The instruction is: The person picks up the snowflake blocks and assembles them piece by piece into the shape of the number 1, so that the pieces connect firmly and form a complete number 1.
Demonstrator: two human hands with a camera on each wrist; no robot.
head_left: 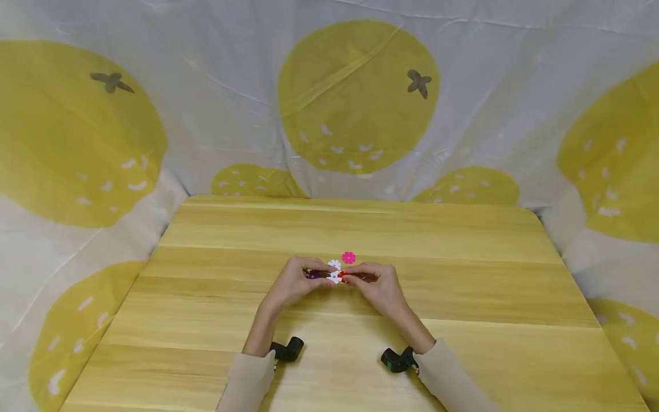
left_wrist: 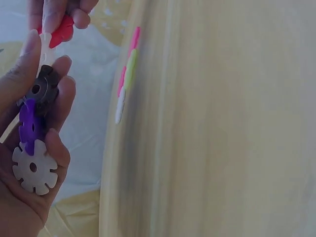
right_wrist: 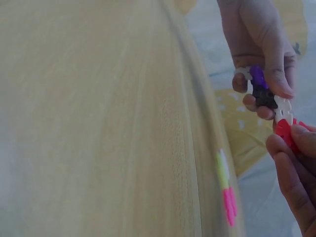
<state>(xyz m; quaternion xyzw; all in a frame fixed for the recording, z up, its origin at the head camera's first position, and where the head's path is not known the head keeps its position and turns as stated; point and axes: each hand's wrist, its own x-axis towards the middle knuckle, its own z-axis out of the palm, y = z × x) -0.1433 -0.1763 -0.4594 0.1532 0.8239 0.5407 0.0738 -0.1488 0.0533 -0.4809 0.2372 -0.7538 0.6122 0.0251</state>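
Note:
My left hand (head_left: 294, 286) holds a short chain of notched plastic discs between its thumb and fingers. In the left wrist view the chain runs from a white disc (left_wrist: 35, 169) near the palm through a purple disc (left_wrist: 30, 128) and a black disc (left_wrist: 37, 89) to another white disc (left_wrist: 46, 47). From the other side, my right hand (head_left: 380, 286) pinches a red notched disc (right_wrist: 286, 133) by thumb and fingers. The red disc meets the chain's white end; how deep its slot sits there cannot be told. Both hands are just above the table.
Beyond the hands, loose notched discs lie on the wooden table (head_left: 463, 274): a pink disc (head_left: 348, 257), a white disc (head_left: 334, 264), and, in the wrist views, a lime disc (left_wrist: 130, 69) and another pink one. Black devices (head_left: 288, 349) sit at both wrists. A patterned curtain (head_left: 360, 183) surrounds the table.

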